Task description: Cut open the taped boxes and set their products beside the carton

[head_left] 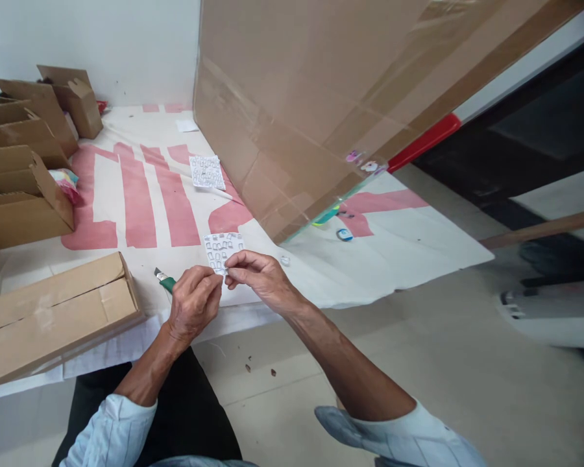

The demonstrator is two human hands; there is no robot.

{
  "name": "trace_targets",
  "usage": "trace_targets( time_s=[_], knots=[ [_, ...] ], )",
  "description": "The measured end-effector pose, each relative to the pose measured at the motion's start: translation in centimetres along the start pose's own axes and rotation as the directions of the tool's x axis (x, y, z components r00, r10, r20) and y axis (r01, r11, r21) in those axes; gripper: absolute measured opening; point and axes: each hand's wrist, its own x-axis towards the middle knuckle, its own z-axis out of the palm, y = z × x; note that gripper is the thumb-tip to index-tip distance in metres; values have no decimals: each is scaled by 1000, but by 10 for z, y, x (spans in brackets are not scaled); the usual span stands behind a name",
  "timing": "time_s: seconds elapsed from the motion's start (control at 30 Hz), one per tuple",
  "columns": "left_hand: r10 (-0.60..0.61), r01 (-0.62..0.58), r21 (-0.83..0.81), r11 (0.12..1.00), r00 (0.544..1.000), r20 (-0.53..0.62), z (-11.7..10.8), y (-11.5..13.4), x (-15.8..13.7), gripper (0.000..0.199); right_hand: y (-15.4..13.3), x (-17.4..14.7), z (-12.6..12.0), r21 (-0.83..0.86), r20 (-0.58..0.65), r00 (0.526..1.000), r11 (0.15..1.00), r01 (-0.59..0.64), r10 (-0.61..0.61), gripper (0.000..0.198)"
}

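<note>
Red-printed cloth (136,204) spreads beneath both hands as I watch from a distance. My right hand (260,279) pinches with thumb and forefinger pressed together at the near edge of a patterned sheet (219,245); what lies between the tips is too small to make out. My left hand (194,301) meets it there, fingers bunched, though I cannot tell whether they grip anything. Just beside the left hand lies a cutter (167,283), partly hidden. Farther out are a second sheet (207,172), a big carton (272,117), a closed box (53,318) and, at left, open boxes (24,217).
</note>
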Motion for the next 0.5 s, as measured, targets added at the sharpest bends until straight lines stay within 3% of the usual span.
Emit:
trace_targets(
  time_s=[0.2, 0.5],
  knots=[
    [33, -33, 12, 999, 999, -3, -2, 3, 0, 20, 5, 1, -1, 53, 3, 998, 997, -62, 62, 27],
    [57, -57, -10, 998, 998, 14, -3, 2, -4, 24, 8, 3, -4, 1, 29, 995, 995, -99, 99, 27]
  ],
)
